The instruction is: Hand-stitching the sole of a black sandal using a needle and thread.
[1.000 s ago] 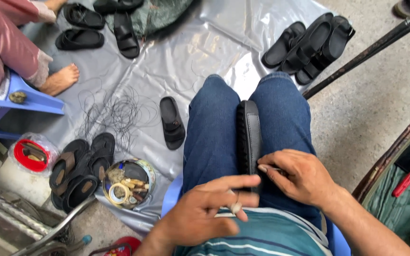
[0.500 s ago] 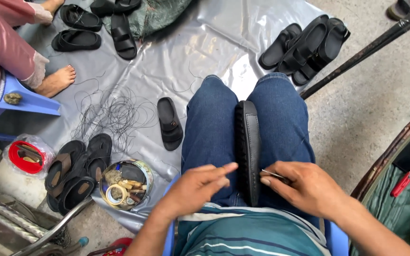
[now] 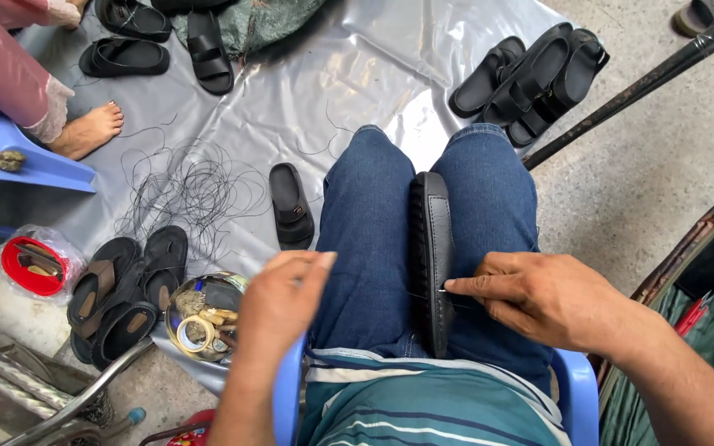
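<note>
Between knees, on lap: black sandal (image 3: 430, 256) clamped on edge. Right hand (image 3: 539, 297) pinches needle (image 3: 442, 290) at sole edge. Left hand (image 3: 284, 299) loosely curled near left thigh, grasp unclear. Risk: needle slips, pricks fingers; sandal twists from knees; thin thread tangles.

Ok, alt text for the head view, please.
Seen from above, a seated person clamps a black sandal between the knees, right hand pinching a needle at its edge, left hand raised beside it. More sandals lie on grey sheeting.
</note>
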